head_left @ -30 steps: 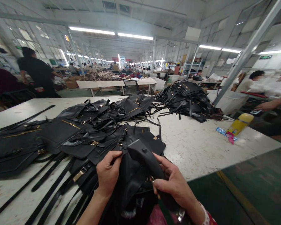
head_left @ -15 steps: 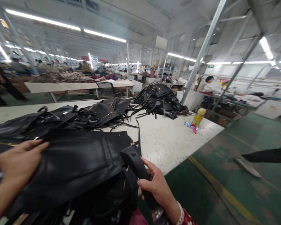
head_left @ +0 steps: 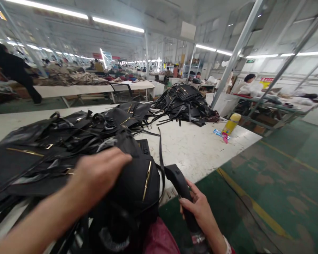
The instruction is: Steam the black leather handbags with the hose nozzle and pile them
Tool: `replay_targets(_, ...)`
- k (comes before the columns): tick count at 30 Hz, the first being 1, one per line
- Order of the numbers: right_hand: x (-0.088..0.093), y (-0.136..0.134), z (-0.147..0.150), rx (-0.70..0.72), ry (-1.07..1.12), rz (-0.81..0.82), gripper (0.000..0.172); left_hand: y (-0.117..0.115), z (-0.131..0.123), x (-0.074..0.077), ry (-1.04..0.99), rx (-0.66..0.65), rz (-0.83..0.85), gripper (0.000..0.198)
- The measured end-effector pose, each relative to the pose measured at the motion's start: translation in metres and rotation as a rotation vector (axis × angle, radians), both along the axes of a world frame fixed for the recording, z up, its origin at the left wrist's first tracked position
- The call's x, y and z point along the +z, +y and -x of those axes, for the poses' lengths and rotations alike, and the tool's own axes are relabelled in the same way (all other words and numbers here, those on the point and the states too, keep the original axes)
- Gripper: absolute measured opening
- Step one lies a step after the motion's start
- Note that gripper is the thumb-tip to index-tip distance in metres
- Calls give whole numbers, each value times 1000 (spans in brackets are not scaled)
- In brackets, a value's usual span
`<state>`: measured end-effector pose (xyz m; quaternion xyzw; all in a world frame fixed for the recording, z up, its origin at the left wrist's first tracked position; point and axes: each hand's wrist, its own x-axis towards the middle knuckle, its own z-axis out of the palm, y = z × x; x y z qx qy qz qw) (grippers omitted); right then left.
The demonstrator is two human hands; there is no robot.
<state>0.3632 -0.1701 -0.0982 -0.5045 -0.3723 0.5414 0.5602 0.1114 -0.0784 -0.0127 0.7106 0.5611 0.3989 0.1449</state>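
Note:
My left hand (head_left: 102, 171), blurred by motion, is closed on the upper part of a black leather-like bag (head_left: 132, 176) with a gold zipper on its side. The bag is bunched up at the near table edge, and my fingertips are partly hidden. My right hand (head_left: 198, 208) is wrapped round a black handheld tool (head_left: 184, 187) with a bent, flattened head and a shiny part at its lower end. The tool's head is to the right of the bag, near a loose black strap (head_left: 161, 155), over the table's edge.
More black bags (head_left: 29, 158) lie across the left of the white table (head_left: 185, 144). A heap of black bags (head_left: 187, 102) stands at the back. Near the right edge are a yellow bottle (head_left: 231, 123) and a small blue-and-pink packet (head_left: 221, 134). A person in dark clothes (head_left: 10, 67) is far left.
My left hand has moved right, gathering up the bag that was spread flat; its gold zipper now shows. My right hand and the tool have shifted right, away from the bag.

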Motion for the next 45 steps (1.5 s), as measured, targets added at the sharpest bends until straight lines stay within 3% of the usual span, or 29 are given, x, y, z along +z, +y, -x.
replay_targets(2, 1, -3, -6, -20, -18, 13, 71, -19, -15, -34, 192, -314, -101, 15)
replay_targets(4, 0, -6, -12, -25, -32, 30, 73, -42, -32, -83, 363, -498, -260, 19)
replay_targets(7, -4, -8, -22, -16, -63, 44, 72, -72, -50, -143, 392, -437, -296, 24)
replay_targets(9, -7, -7, -26, 1, -80, 53, 72, -83, -54, -160, 370, -426, -239, 24)
replay_targets(15, -9, 2, -29, 173, -116, 66, 69, -84, -50, -160, 440, -493, -131, 20)
replay_targets(21, -10, 30, -16, 417, -106, 105, 62, -82, -53, -186, 488, -541, -101, 25)
replay_targets(23, -12, 50, -8, 483, -97, 104, 63, -81, -52, -188, 487, -568, -76, 25)
replay_targets(30, -15, 135, 30, 584, -136, 141, 59, -83, -46, -161, 450, -622, 84, 28)
replay_targets(33, -11, 155, 45, 539, -158, 87, 55, -85, -45, -155, 441, -615, 110, 20)
replay_targets(37, -1, 141, 55, 486, -189, 39, 61, -86, -44, -158, 412, -611, 127, 15)
replay_targets(41, 4, 108, 50, 614, -213, 128, 65, -85, -45, -162, 378, -614, 135, 14)
replay_targets(45, 3, 103, 54, 666, -211, 176, 67, -81, -46, -160, 376, -624, 146, 14)
